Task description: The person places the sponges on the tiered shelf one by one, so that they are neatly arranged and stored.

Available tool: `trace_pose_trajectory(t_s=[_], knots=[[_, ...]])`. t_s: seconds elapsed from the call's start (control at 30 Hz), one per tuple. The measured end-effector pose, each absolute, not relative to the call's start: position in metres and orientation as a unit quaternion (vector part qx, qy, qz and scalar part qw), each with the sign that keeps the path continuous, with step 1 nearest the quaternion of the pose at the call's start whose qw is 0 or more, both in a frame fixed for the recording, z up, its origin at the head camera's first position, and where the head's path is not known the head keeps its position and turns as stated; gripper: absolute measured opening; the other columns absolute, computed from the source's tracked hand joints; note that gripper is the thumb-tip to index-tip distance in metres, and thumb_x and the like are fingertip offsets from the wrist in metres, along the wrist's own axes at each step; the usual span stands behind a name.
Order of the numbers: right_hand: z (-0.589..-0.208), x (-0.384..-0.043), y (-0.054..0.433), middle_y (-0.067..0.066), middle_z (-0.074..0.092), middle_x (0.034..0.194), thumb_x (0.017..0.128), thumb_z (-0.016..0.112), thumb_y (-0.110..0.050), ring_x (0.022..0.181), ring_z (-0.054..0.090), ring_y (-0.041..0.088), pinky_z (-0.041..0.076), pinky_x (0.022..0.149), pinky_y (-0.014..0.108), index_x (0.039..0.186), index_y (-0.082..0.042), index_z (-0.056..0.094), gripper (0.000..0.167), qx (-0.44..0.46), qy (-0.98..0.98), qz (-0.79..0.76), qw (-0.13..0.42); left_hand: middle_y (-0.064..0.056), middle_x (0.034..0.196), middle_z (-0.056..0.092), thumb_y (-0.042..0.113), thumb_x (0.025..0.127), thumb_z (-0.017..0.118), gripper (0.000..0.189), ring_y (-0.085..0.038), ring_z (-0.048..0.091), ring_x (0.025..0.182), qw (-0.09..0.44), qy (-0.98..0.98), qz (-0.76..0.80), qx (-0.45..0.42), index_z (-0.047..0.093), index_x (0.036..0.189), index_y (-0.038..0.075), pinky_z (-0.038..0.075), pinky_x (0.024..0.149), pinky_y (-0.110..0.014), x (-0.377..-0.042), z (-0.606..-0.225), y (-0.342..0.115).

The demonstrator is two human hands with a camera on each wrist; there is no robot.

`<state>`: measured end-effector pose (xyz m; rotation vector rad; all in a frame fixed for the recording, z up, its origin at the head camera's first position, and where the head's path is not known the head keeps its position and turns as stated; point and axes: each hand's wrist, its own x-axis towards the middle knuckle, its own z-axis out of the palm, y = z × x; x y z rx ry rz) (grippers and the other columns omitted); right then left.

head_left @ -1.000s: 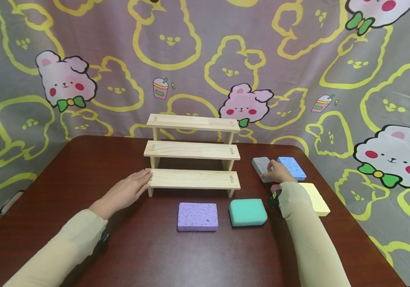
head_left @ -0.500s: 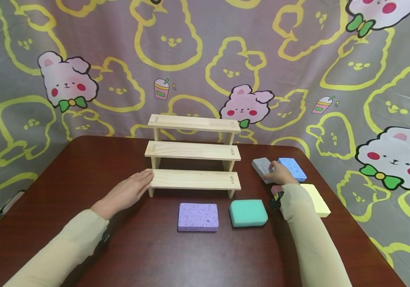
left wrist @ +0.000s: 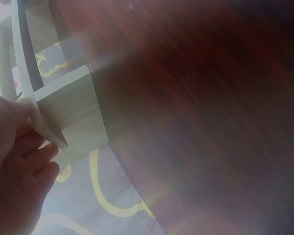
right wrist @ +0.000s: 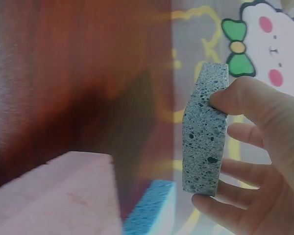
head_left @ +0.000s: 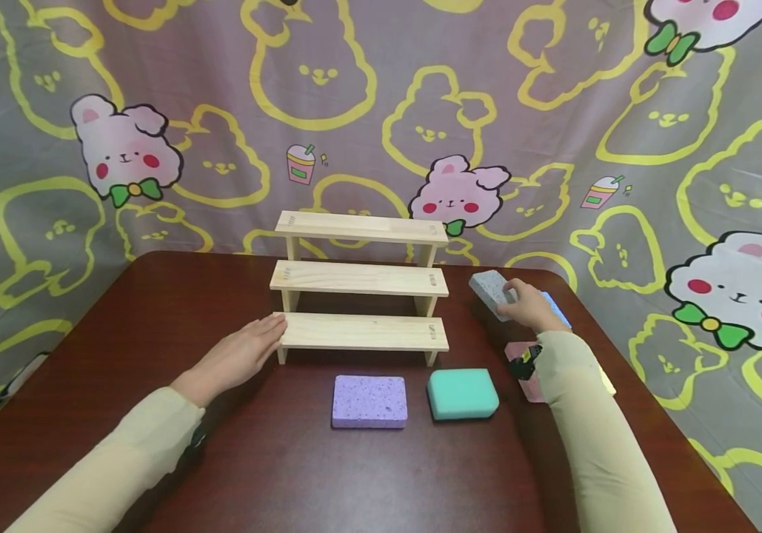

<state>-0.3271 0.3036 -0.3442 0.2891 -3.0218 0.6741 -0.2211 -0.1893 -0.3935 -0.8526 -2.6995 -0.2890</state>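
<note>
Gripping the grey sponge (head_left: 491, 292) between thumb and fingers, the right hand (head_left: 532, 305) holds it tilted above the table (head_left: 367, 481), to the right of the wooden stand (head_left: 357, 279). In the right wrist view, the thumb presses one side of this sponge and the fingers support the other. The left hand (head_left: 237, 359) does not grasp anything; its fingers are extended and touch the left end of the lowest shelf (head_left: 361, 331). Near the right hand lies the blue sponge (head_left: 557, 309), partly hidden. The pink sponge (head_left: 534, 389) and the yellow sponge (head_left: 607, 381) are partly covered by the right arm. In front of the stand, the purple sponge (head_left: 369, 402) lies beside the green sponge (head_left: 463, 394), not touching it.
</note>
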Motion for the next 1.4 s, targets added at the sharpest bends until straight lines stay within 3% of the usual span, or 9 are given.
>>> trace_pose_trajectory(t_s=[0.2,0.43,0.87,1.4], knots=[[-0.325,-0.325,0.303,0.026,0.05,0.115,0.082,0.06,-0.017,0.091,0.047,0.034,0.042,0.078,0.049,0.123,0.004,0.045,0.048,0.097,-0.972,0.214,0.025,-0.026,0.128,0.049,0.005,0.089,0.057,0.037,-0.037,0.044,0.12,0.152,-0.937,-0.092,-0.302,0.052,0.123,-0.011,0.035,0.101,-0.048,-0.221,-0.393,-0.189],[-0.304,-0.327,0.303,0.025,0.048,0.117,0.08,0.058,-0.015,0.091,0.045,0.034,0.042,0.074,0.048,0.123,0.002,0.046,0.048,0.101,-0.971,0.211,0.045,-0.026,0.127,0.049,0.005,0.089,0.058,0.037,-0.037,0.045,0.119,0.16,-0.933,-0.09,-0.309,0.053,0.122,-0.012,0.037,0.099,-0.048,-0.222,-0.394,-0.189],[-0.26,-0.329,0.288,0.025,0.046,0.121,0.081,0.058,-0.015,0.102,0.044,0.037,0.039,0.087,0.053,0.124,-0.001,0.045,0.047,0.122,-0.964,0.218,0.093,-0.026,0.127,0.049,0.005,0.09,0.056,0.037,-0.037,0.045,0.119,0.152,-0.934,-0.088,-0.31,0.052,0.123,-0.011,0.035,0.101,-0.047,-0.221,-0.392,-0.189],[-0.22,-0.336,0.248,0.021,0.048,0.123,0.083,0.059,-0.015,0.099,0.044,0.033,0.037,0.086,0.049,0.124,-0.001,0.047,0.045,0.206,-0.954,0.187,0.111,-0.025,0.127,0.05,0.006,0.089,0.057,0.038,-0.036,0.045,0.119,0.147,-0.939,-0.087,-0.299,0.052,0.123,-0.01,0.036,0.1,-0.048,-0.221,-0.392,-0.188]])
